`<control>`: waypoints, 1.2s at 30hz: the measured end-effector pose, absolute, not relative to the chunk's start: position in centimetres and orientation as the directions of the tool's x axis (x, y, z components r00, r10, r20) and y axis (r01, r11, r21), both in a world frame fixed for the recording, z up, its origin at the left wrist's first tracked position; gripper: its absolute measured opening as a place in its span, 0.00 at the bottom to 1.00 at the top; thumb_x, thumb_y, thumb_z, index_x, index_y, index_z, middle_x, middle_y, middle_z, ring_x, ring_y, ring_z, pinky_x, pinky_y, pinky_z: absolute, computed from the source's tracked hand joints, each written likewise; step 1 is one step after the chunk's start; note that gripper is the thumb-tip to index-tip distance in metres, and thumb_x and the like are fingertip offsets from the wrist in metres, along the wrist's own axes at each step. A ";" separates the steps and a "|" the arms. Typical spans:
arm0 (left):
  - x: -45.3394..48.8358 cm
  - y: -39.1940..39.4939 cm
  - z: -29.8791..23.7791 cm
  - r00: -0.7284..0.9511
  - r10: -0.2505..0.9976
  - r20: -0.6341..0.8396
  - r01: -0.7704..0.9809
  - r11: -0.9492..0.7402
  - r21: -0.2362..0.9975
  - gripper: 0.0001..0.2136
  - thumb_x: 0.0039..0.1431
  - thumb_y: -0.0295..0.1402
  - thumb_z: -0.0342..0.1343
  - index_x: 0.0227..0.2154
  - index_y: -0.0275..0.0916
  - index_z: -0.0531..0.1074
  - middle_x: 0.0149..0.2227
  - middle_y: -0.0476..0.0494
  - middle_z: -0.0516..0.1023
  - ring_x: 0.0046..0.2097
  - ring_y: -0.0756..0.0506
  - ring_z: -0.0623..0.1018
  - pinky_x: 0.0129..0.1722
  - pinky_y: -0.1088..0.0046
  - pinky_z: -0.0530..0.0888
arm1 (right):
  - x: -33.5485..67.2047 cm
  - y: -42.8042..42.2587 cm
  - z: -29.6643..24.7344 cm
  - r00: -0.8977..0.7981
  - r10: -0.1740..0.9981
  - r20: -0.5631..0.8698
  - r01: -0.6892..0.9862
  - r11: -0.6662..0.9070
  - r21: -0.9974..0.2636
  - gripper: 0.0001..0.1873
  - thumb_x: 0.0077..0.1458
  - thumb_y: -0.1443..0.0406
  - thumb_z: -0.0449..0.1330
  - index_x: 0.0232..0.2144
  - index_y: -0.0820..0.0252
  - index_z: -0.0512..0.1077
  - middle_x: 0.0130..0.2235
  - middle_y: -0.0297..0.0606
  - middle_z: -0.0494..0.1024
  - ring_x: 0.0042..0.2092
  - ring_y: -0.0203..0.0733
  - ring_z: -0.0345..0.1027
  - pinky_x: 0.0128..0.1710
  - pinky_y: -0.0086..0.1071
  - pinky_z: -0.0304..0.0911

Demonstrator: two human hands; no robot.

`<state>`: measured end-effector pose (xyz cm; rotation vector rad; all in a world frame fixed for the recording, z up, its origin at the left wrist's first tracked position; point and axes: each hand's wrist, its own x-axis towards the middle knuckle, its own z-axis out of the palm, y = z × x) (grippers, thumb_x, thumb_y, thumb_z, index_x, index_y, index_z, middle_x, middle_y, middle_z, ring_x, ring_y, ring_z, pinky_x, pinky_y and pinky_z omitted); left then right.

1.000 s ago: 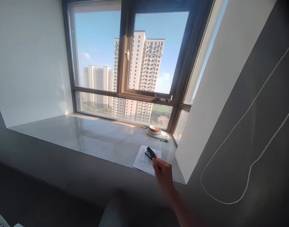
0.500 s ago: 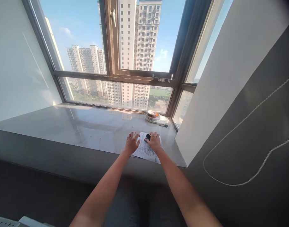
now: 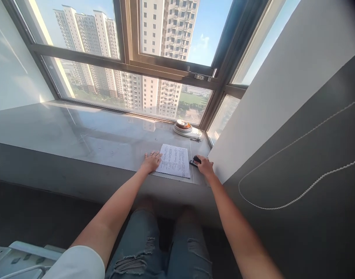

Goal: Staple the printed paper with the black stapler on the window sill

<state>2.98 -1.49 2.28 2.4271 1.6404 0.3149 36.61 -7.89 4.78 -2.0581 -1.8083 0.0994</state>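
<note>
Printed sheets of paper [image 3: 175,161] lie flat on the grey window sill [image 3: 119,153], close to its front edge. My left hand [image 3: 151,161] rests at the left side of the paper, its fingers stretched out over the edge. To the right of the paper, my right hand [image 3: 205,165] is closed around a small black stapler [image 3: 195,161]. The stapler is down at sill level, apart from the sheets, and its rear part is hidden by my fingers.
Behind the paper, a stack of plates [image 3: 186,130] stands by the window corner, with a small dark item [image 3: 195,139] beside it. A beaded cord [image 3: 270,208] hangs at the right. A white slatted object [image 3: 29,255] is at the lower left.
My right hand has moved right with the stapler, off the paper and onto the sill beside it. My left hand has come down onto the paper's left edge. The view has tilted downward.
</note>
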 end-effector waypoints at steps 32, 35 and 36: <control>2.7 -1.5 2.3 0.299 0.945 0.133 0.869 -0.327 0.370 0.21 0.70 0.36 0.43 0.62 0.48 0.68 0.69 0.44 0.65 0.71 0.37 0.60 0.70 0.43 0.50 | 30.7 -7.5 3.2 -0.104 0.909 0.404 0.982 0.158 -0.104 0.22 0.69 0.56 0.48 0.60 0.44 0.71 0.59 0.45 0.72 0.63 0.60 0.52 0.65 0.65 0.39; 2.6 -1.5 2.3 0.303 0.943 0.138 0.870 -0.333 0.364 0.21 0.70 0.36 0.42 0.62 0.48 0.68 0.69 0.45 0.65 0.71 0.37 0.59 0.70 0.43 0.51 | 30.6 -7.4 2.9 -0.080 0.911 0.405 0.976 0.153 -0.152 0.22 0.69 0.58 0.47 0.60 0.44 0.71 0.61 0.44 0.70 0.64 0.59 0.51 0.65 0.64 0.42; 2.6 -1.6 2.3 0.305 0.942 0.138 0.869 -0.335 0.364 0.21 0.71 0.36 0.41 0.62 0.48 0.68 0.69 0.45 0.65 0.71 0.37 0.59 0.70 0.43 0.51 | 30.6 -7.3 2.7 -0.051 0.909 0.413 0.973 0.139 -0.185 0.23 0.68 0.58 0.47 0.62 0.44 0.68 0.62 0.44 0.68 0.65 0.59 0.51 0.64 0.64 0.44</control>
